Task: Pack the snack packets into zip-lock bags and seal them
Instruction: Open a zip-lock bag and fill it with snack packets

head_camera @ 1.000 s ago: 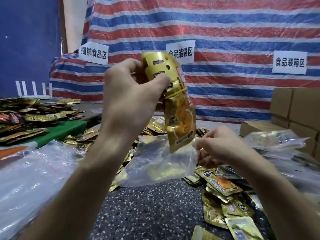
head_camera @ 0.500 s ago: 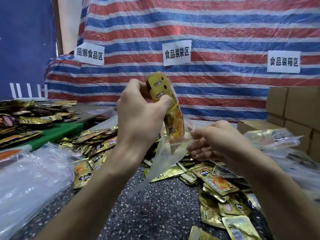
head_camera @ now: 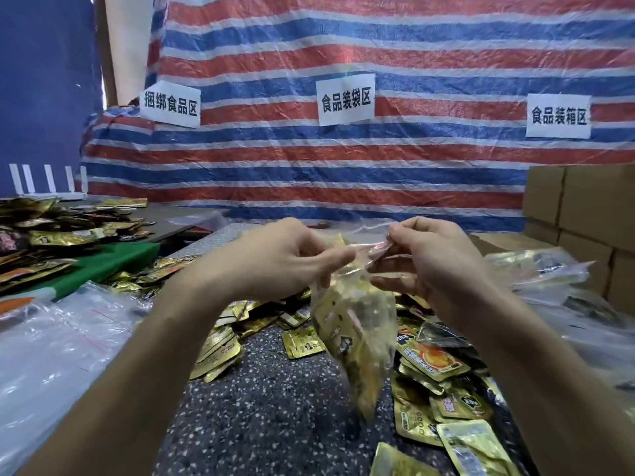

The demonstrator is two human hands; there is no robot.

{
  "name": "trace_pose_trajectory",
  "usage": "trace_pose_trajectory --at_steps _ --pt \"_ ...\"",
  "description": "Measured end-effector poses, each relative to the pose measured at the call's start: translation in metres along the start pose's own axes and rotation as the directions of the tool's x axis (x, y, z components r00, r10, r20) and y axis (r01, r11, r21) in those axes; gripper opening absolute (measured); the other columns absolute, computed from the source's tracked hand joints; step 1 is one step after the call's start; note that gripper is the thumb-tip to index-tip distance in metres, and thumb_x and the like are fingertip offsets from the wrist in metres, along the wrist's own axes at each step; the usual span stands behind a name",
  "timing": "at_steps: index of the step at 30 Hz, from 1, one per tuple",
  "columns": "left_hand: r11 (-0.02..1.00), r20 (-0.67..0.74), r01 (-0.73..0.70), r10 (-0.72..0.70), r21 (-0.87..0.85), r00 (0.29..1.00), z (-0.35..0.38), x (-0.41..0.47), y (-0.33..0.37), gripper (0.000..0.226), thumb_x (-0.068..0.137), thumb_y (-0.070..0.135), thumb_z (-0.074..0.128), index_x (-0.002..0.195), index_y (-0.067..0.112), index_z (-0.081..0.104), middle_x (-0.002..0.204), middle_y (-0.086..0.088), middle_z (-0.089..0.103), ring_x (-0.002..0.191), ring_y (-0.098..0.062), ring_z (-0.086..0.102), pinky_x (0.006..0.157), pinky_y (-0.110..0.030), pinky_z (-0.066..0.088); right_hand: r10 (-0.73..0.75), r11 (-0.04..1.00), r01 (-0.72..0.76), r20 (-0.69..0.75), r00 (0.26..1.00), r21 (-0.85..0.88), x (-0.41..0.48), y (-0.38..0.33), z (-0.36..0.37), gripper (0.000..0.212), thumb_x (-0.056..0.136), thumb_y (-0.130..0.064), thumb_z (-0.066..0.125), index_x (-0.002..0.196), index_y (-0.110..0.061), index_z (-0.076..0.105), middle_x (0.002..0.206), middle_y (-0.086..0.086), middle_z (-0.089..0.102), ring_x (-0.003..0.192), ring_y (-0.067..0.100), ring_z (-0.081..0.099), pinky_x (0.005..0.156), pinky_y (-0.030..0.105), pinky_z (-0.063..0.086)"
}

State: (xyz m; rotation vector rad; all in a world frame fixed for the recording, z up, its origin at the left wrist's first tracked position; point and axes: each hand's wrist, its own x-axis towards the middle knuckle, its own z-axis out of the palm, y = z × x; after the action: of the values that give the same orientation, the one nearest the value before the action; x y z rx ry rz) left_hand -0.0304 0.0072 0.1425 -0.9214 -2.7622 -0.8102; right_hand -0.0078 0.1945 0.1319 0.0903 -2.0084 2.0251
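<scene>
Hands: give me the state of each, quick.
Left hand: pinching the zip-lock bag at its top edge.
Right hand: pinching the same top edge, opposite end.

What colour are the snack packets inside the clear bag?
Shiny gold. The head view shows the snack packets best, through the clear zip-lock bag.

A dark speckled table carries scattered gold snack packets and, at left, clear zip-lock bags.

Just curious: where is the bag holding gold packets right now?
In the head view's centre, the bag hangs above the speckled table, its top pinched between the left hand and right hand; loose packets lie to its right.
</scene>
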Motion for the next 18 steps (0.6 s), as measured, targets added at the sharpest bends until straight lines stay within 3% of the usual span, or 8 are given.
trace_pose_trajectory --at_steps 1,3,6,8,10,13,18 --pt "1.0 0.007 -0.015 0.015 0.01 1.0 -0.004 -0.001 -0.004 0.04 0.087 0.059 0.05 0.074 0.03 0.074 0.078 0.014 0.071 0.072 -0.003 0.064 0.064 -0.035 0.048 -0.015 0.999 0.014 -0.015 1.0 -0.042 0.001 0.001 -0.001 0.02 0.105 -0.017 0.049 0.091 -0.005 0.056 0.057 0.001 0.069 0.056 0.018 0.07 0.052 0.03 0.059" --pt "0.998 -0.031 -0.057 0.056 -0.021 0.998 -0.01 -0.002 -0.009 0.029 0.084 0.052 0.057 0.076 0.029 0.074 0.078 0.021 0.07 0.077 0.009 0.061 0.067 -0.022 0.043 -0.054 0.993 0.049 -0.045 0.998 -0.107 0.003 0.002 -0.004 0.021 0.103 -0.018 0.053 0.088 -0.005 0.06 0.058 0.0 0.07 0.054 0.015 0.069 0.047 0.026 0.056" --pt "0.969 -0.225 -0.122 0.072 -0.216 0.972 -0.016 0.0 -0.019 0.026 0.087 0.046 0.059 0.087 0.024 0.072 0.088 0.011 0.074 0.086 0.0 0.067 0.078 -0.024 0.05 -0.086 0.984 0.074 -0.068 0.994 -0.165 0.004 0.003 -0.01 0.022 0.101 -0.018 0.056 0.084 -0.005 0.063 0.057 -0.001 0.069 0.051 0.014 0.066 0.046 0.023 0.052" --pt "0.965 -0.381 -0.087 -0.014 -0.248 0.924 -0.019 0.005 -0.034 0.017 0.093 0.034 0.063 0.088 0.02 0.07 0.085 0.005 0.073 0.079 -0.007 0.068 0.072 -0.025 0.052 -0.083 0.982 0.069 -0.072 0.994 -0.173 0.005 0.005 -0.012 0.023 0.101 -0.018 0.057 0.083 -0.005 0.064 0.053 -0.002 0.065 0.05 0.013 0.065 0.046 0.023 0.051" --pt "0.977 -0.364 0.14 -0.192 -0.163 0.911 -0.017 0.013 -0.059 0.018 0.092 0.03 0.066 0.088 0.014 0.069 0.09 -0.001 0.069 0.079 -0.014 0.066 0.069 -0.032 0.055 -0.077 0.981 0.062 -0.075 0.994 -0.182 0.006 0.005 -0.013 0.022 0.101 -0.017 0.057 0.083 -0.005 0.064 0.052 -0.003 0.064 0.049 0.014 0.065 0.046 0.023 0.051" --pt "0.831 -0.182 0.556 -0.548 -0.012 0.816 -0.001 0.025 -0.103 0.032 0.086 0.03 0.075 0.101 0.004 0.064 0.097 -0.009 0.065 0.089 -0.025 0.063 0.087 -0.046 0.055 -0.072 0.981 0.058 -0.071 0.995 -0.183 0.008 0.004 -0.014 0.022 0.101 -0.017 0.058 0.084 -0.004 0.064 0.054 0.0 0.066 0.049 0.015 0.065 0.045 0.024 0.051" --pt "0.631 -0.16 0.768 -0.751 0.112 0.64 0.042 0.034 -0.153 0.08 0.07 0.045 0.086 0.131 0.01 0.048 0.135 -0.016 0.053 0.121 -0.035 0.053 0.101 -0.047 0.046 -0.084 0.978 0.071 -0.059 0.995 -0.194 0.011 0.006 -0.013 0.023 0.1 -0.017 0.059 0.081 -0.005 0.064 0.054 0.001 0.066 0.047 0.015 0.063 0.044 0.024 0.051"
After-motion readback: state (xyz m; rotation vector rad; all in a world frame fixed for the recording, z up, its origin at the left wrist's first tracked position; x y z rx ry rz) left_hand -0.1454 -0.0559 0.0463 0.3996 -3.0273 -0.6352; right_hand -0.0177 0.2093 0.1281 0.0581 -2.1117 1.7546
